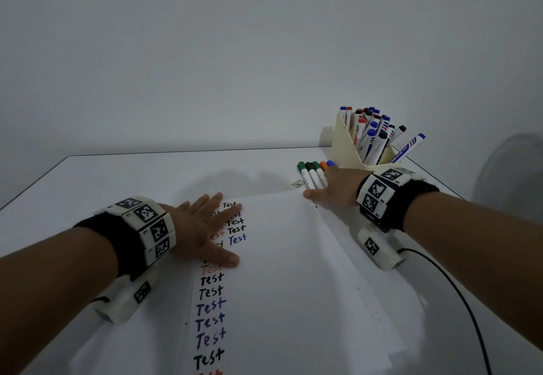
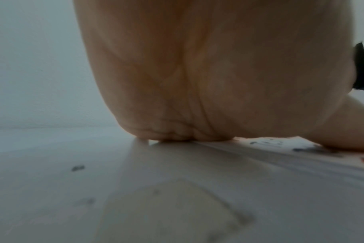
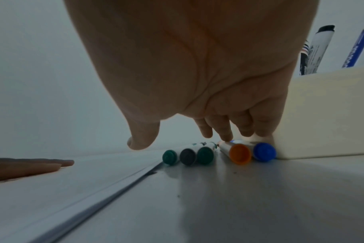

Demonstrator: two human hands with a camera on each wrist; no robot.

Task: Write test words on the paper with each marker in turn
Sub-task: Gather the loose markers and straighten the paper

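A white paper [image 1: 293, 257] with columns of "Test" in black, blue and red lies on the table. My left hand [image 1: 211, 222] lies open and flat on its written left side, fingers spread; the left wrist view shows only its palm [image 2: 197, 82]. Several capped markers lie beside the paper's far right corner: green [image 3: 169, 157], black [image 3: 188, 156], green [image 3: 205, 155], orange [image 3: 240, 153], blue [image 3: 264, 152]. My right hand [image 1: 326, 186] hangs over them. Its fingertips [image 3: 226, 137] touch the barrels of the orange and blue markers. The thumb stays apart and grips nothing.
A cream holder [image 1: 346, 145] packed with several larger markers stands right behind the lying markers, against my right hand's little finger. A black cable [image 1: 458, 286] runs along the table's right side. A bare wall rises behind the table's far edge [image 1: 191, 152].
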